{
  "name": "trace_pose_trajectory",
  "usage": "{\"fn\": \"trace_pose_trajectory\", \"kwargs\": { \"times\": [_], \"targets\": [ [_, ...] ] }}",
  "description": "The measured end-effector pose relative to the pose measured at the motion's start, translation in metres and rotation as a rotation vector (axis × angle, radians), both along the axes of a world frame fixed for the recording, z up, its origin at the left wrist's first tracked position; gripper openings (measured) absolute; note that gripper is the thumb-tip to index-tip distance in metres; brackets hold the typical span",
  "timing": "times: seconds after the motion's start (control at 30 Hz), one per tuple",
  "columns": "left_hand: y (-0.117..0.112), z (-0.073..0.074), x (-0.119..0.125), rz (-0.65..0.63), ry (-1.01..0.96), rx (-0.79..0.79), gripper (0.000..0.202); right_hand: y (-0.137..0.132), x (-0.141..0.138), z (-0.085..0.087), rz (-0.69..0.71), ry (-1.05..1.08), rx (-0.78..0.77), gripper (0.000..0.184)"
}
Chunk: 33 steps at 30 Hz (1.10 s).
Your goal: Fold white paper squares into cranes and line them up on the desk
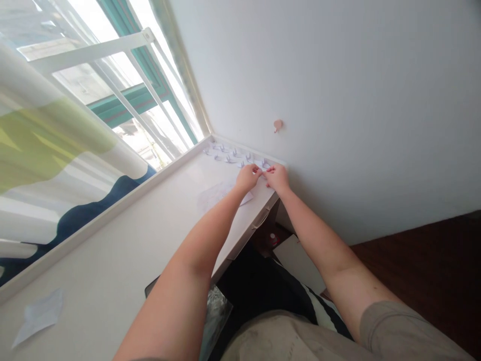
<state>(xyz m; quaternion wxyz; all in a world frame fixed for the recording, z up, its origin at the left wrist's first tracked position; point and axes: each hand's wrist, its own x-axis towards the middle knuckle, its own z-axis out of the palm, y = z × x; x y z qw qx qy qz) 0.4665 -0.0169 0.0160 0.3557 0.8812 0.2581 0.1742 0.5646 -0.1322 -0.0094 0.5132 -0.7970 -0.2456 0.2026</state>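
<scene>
White desk (150, 225) and pale wall (356, 80) meet at a low raised edge in the head view, with a curtain (41, 140) and window at the left and a small pink hook (277, 125) on the wall above the corner. Both of the person's bare arms stretch forward to the desk's far right end, where the left hand (248, 178) and right hand (277, 178) face each other, fingertips nearly meeting. Thumb and forefinger are drawn together on each hand, as in a fine pinch; whether a scrap of paper is caught between them is too small to tell. Just beyond the fingertips lie the small folded paper pieces (235, 153), set out in two loose rows. Their long axis runs from the far corner by the window toward the hands, alongside the raised edge. One end piece (265, 164) sits directly past the meeting point, closer to the right hand's fingers; another piece (241, 164) lies just past the left hand's knuckles, so that hand is nearer to most of the rows. Pale paper (216, 194) lies flat beside the left wrist, on the window side.
</scene>
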Motion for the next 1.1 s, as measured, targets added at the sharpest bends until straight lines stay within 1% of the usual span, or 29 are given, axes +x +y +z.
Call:
{"fn": "trace_pose_trajectory", "kwargs": {
  "times": [0.03,0.1,0.3,0.43,0.5,0.6,0.73,0.8,0.87,0.93,1.0,1.1],
  "targets": [
    [0.000,-0.001,0.002,-0.001,0.003,0.002,0.008,-0.001,0.001,0.001,-0.026,-0.019,-0.012,0.017],
    [-0.001,-0.003,0.004,0.000,0.006,0.002,0.010,-0.002,0.003,0.002,-0.026,-0.041,-0.025,0.019],
    [0.002,-0.006,0.001,-0.018,0.024,-0.016,0.010,-0.008,0.013,0.007,0.166,-0.038,-0.023,0.011],
    [0.013,-0.002,-0.009,-0.051,0.034,-0.022,0.011,-0.009,0.019,0.008,0.309,-0.058,-0.007,0.007],
    [0.018,0.000,-0.015,-0.069,0.021,-0.025,0.011,-0.007,0.021,0.008,0.366,-0.046,-0.011,0.009],
    [0.023,0.001,-0.023,-0.086,0.033,-0.026,0.012,-0.004,0.025,0.006,0.400,-0.032,-0.004,0.010],
    [0.022,0.004,-0.029,-0.040,0.076,-0.042,0.016,-0.005,0.027,0.005,0.402,0.012,0.031,0.011],
    [0.020,0.010,-0.033,-0.038,0.078,-0.048,0.018,-0.009,0.025,0.007,0.413,0.070,0.090,0.006],
    [0.018,0.019,-0.040,-0.060,0.075,-0.041,0.020,-0.013,0.019,0.011,0.444,0.143,0.154,0.014],
    [0.016,0.031,-0.052,-0.065,0.059,-0.037,0.019,-0.013,0.011,0.017,0.486,0.184,0.215,0.023],
    [0.016,0.045,-0.068,-0.062,0.044,-0.039,0.020,-0.007,-0.001,0.024,0.500,0.195,0.288,0.028],
    [0.017,0.066,-0.102,-0.049,0.005,-0.058,0.021,0.010,-0.024,0.035,0.544,0.225,0.367,0.037]
  ]
}}
